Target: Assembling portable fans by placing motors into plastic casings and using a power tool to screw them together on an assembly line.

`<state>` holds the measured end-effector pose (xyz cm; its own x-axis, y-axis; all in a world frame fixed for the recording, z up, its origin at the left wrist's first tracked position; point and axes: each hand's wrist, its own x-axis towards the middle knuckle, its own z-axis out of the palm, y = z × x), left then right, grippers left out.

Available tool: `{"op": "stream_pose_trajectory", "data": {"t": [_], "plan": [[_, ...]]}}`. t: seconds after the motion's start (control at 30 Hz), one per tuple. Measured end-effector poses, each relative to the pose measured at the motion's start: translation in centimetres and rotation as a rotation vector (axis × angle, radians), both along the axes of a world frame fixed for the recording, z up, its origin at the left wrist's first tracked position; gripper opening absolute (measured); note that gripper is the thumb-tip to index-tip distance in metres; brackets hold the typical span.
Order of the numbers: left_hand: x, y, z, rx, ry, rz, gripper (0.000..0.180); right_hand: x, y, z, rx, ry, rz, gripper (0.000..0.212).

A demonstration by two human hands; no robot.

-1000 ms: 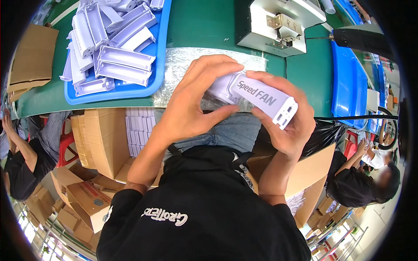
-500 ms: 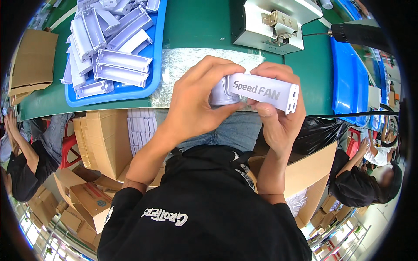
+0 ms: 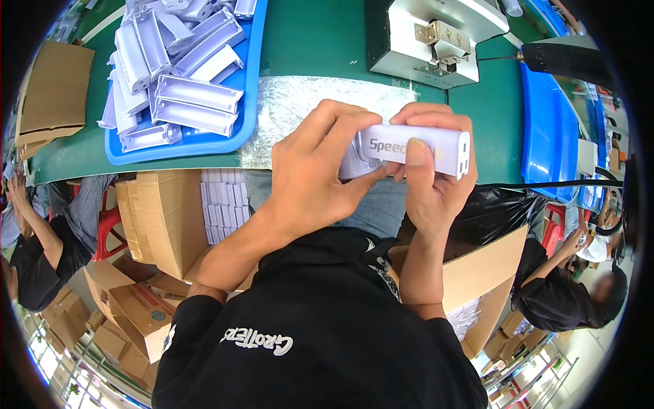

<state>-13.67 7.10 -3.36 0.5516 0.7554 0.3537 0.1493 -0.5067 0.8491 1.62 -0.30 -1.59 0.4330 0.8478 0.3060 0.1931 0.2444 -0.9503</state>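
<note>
Between my two hands, just over the table's near edge, is a pale lilac handheld fan (image 3: 394,138) with a box-shaped handle and grey lettering. My left hand (image 3: 303,167) is closed around its rounded end, with fingers over the top and thumb below. My right hand (image 3: 436,194) grips the handle, its thumb pressed across the lettered side and its fingers behind. The handle's end face, with small port openings, points right. Much of the rounded end is hidden by my left fingers.
A blue tray (image 3: 251,112) at left holds several lilac handle shells (image 3: 197,92). Beyond my hands lies a whitish mat (image 3: 293,95) on the green table. A metal device (image 3: 422,41), a black screwdriver-like tool (image 3: 565,60) and a blue bin (image 3: 545,129) stand right. Open cartons flank me.
Both hands and the fan have shifted slightly right. The handle now lies more level, and my right thumb has moved from beneath it onto its lettered side.
</note>
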Motion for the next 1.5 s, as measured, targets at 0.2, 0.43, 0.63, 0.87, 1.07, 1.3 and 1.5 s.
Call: {"op": "stream_pose_trajectory", "data": {"t": [0.2, 0.43, 0.63, 0.87, 1.07, 1.3, 1.5], "plan": [[-0.3, 0.0, 1.3, 0.097, 0.149, 0.002, 0.054, -0.1, -0.5, -0.4, 0.041, 0.252, 0.047, 0.02], [0.1, 0.9, 1.3, 0.195, 0.218, -0.048, 0.053, 1.0, -0.1, -2.1, 0.105, 0.236, 0.089, 0.018], [0.4, 0.1, 1.3, 0.252, 0.176, 0.112, 0.058, 1.8, -0.3, -1.9, 0.129, 0.156, 0.125, 0.021], [0.5, 1.0, 0.3, 0.139, 0.069, -0.017, 0.06, 2.8, -0.8, 0.2, -0.067, 0.15, 0.134, 0.034], [1.8, 2.4, -0.7, -0.176, -0.086, -0.119, 0.059, 9.6, 0.3, 3.2, 0.455, -0.153, -0.608, 0.032], [2.1, 3.4, -0.8, -0.029, -0.086, -0.176, 0.059, 15.1, 5.1, 9.6, 0.415, -0.1, -0.18, 0.054], [2.2, 2.7, -0.8, -0.252, -0.079, -0.152, 0.06, 16.0, 3.3, 8.3, 0.494, 0.059, 0.124, 0.06]]}}
